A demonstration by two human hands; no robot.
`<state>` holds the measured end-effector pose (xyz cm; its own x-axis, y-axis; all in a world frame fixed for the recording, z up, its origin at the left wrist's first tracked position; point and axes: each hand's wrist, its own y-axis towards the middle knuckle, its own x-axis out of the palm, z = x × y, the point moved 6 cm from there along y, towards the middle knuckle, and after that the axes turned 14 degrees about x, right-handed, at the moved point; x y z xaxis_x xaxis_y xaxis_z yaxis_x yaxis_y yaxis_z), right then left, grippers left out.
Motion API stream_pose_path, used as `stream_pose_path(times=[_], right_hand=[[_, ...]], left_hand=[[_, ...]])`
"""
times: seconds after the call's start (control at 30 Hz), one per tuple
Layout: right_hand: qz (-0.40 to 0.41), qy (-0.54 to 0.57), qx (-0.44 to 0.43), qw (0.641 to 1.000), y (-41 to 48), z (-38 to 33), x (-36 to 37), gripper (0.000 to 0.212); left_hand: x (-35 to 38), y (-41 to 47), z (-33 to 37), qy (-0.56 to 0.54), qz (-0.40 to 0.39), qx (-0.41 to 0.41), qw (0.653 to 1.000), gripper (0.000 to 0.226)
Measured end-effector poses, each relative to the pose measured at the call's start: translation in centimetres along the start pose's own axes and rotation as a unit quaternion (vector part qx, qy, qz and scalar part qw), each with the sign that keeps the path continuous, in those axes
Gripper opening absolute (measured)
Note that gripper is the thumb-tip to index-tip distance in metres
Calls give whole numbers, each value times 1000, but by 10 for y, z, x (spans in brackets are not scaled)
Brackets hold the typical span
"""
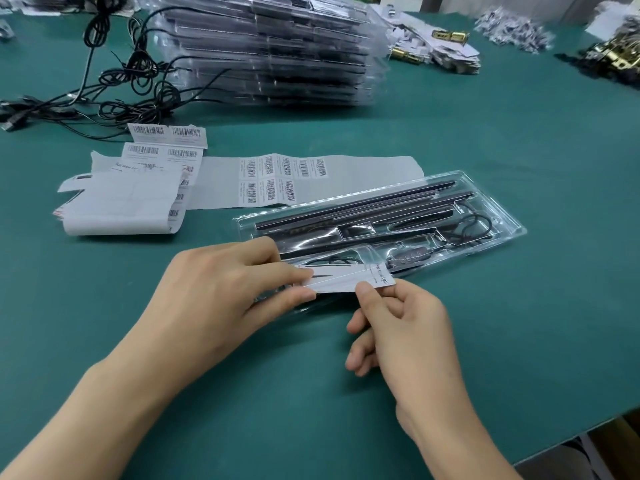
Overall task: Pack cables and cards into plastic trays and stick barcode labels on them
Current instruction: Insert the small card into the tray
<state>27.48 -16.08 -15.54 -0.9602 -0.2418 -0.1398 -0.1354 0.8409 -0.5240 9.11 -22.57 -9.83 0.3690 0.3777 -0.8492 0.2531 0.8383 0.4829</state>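
A clear plastic tray (502, 221) lies slanted on the green table, holding black light bars and a coiled black cable (474, 225). A white printed card (346, 280) sits over the tray's near end. My left hand (221, 289) pinches the card's left end between thumb and fingers. My right hand (398, 327) pinches its right lower edge with thumb and forefinger. A backing strip with barcode labels (277, 180) lies just behind the tray.
A tall stack of filled clear trays (273, 50) stands at the back. Loose black cables (114, 84) sprawl at the back left. A pile of white cards and label sheets (128, 199) lies left. Brass hardware (446, 38) sits back right. The table edge (554, 441) runs near right.
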Motion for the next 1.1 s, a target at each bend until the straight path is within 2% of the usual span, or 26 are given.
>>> stream_pose_path(times=[0.1,0.2,0.3,0.37,0.43,0.5,0.57,0.67,0.7,0.8,0.87,0.93,1.1], right_hand=[[-5,-4,8,1000,-2,1,1,25],[17,-107,-13,994,3,-7,-9,26],[109,-313,-92,939,7,-24,-24,30],[175,-366,-132,904,3,-30,-32,28],[214,-364,-169,890,0,-31,-36,30],[225,-327,-195,897,-1,-28,-38,31],[230,-281,-214,907,-2,-25,-39,25],[233,-253,-262,902,-7,-22,-36,13],[236,-265,-291,889,-10,-23,-35,11],[239,-358,-409,804,-25,-25,-26,12],[223,-402,-458,761,-32,-20,-19,18],[197,-433,-469,744,-34,-16,-14,29],[171,-476,-442,741,-33,-18,-5,46]], left_hand=[[0,-1,0,-6,2,-4,1000,25],[0,0,1,-11,4,-4,1000,28],[-1,0,1,-13,4,-6,1000,31],[-1,0,1,-8,-1,-4,1000,31],[-1,0,1,-3,-3,-1,1000,31],[-1,0,1,-1,-2,-1,1000,32],[-1,0,1,0,2,-2,1000,33],[-1,0,0,-2,3,-5,1000,33],[-1,0,0,-2,4,-6,1000,32],[-1,-1,0,-2,4,-11,1000,29],[0,-1,0,-5,2,-13,1000,30],[0,-1,-1,-7,3,-14,1000,31],[0,-2,-3,-17,10,-22,1000,32]])
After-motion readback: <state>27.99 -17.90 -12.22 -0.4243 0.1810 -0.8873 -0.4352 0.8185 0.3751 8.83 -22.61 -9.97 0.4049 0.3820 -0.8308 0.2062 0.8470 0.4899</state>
